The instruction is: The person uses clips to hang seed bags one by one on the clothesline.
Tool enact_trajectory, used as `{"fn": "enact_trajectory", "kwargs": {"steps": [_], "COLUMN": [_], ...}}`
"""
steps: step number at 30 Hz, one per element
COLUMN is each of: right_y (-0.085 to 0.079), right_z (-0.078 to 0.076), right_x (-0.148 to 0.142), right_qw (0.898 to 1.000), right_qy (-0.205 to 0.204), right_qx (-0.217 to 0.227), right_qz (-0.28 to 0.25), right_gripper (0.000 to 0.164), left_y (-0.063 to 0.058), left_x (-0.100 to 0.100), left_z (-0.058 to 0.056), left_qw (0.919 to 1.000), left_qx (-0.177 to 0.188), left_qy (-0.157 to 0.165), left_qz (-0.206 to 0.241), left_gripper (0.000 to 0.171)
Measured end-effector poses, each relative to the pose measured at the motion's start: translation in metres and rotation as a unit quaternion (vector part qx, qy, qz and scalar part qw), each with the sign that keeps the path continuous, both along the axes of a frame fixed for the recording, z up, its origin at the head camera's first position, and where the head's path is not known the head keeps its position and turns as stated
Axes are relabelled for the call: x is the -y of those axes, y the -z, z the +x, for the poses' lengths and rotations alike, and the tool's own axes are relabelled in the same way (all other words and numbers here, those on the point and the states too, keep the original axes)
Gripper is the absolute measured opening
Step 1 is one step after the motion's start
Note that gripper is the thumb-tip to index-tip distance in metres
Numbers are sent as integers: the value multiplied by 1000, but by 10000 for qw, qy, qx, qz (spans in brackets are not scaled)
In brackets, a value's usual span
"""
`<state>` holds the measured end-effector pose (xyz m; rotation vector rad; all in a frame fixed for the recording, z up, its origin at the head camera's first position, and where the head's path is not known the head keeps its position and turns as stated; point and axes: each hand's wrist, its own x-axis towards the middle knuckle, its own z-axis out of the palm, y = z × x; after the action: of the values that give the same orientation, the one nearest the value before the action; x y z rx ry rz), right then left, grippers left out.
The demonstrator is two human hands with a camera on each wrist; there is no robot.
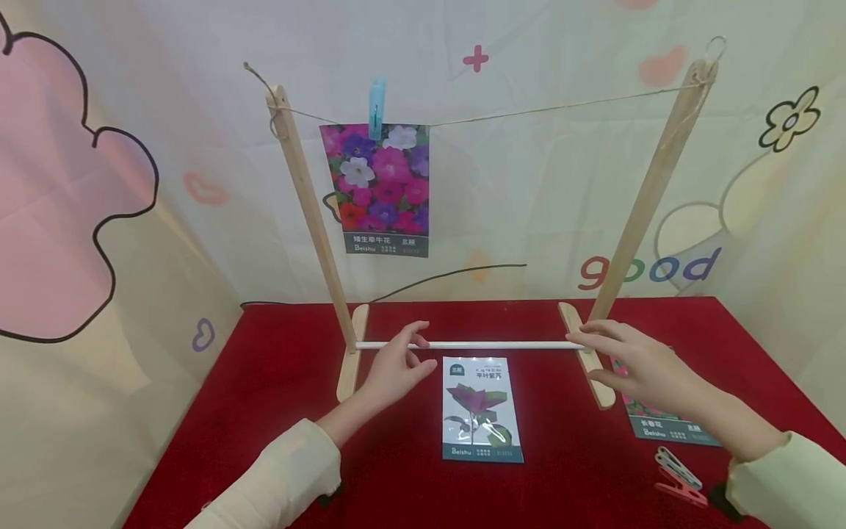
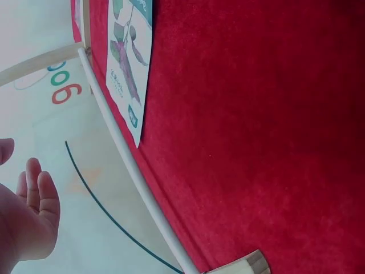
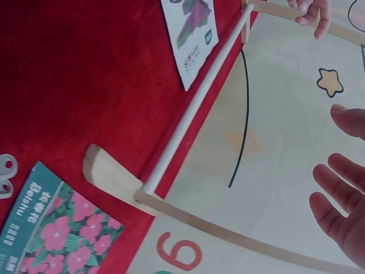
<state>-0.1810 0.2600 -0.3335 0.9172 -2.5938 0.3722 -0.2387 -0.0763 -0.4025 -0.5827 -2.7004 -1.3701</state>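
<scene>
My left hand hovers near the left end of a wooden stand's white crossbar, fingers loosely bent and holding nothing. On the other side, my right hand is spread near the right upright and its foot, its palm holding nothing in the right wrist view. A white seed packet with a purple-leaved plant lies between the hands. A pink-flower packet lies partly hidden below my right hand. From the twine hangs a petunia packet, clipped by a blue clothespin.
A pale clothespin and a red clothespin lie at the right front of the red cloth. The left upright and right upright lean outward. A printed curtain stands behind.
</scene>
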Motion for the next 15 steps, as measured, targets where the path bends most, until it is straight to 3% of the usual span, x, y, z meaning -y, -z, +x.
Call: {"fn": "enact_trajectory", "kwargs": {"steps": [10,15], "right_y": [16,24], "right_z": [2,4], "right_x": [-9,-15], "right_qw": [9997,9985], "right_qy": [165,329], "right_qx": [149,437], "right_qz": [-60,-82], "right_gripper": [59,62], "left_y": [16,25], "left_x": [-4,-5], "left_z": [-3,-6], "left_qw": [9998,9995], "left_qx": [193,315], "left_qy": [85,72], "left_qz": [-27,-51], "left_gripper": [58,59]}}
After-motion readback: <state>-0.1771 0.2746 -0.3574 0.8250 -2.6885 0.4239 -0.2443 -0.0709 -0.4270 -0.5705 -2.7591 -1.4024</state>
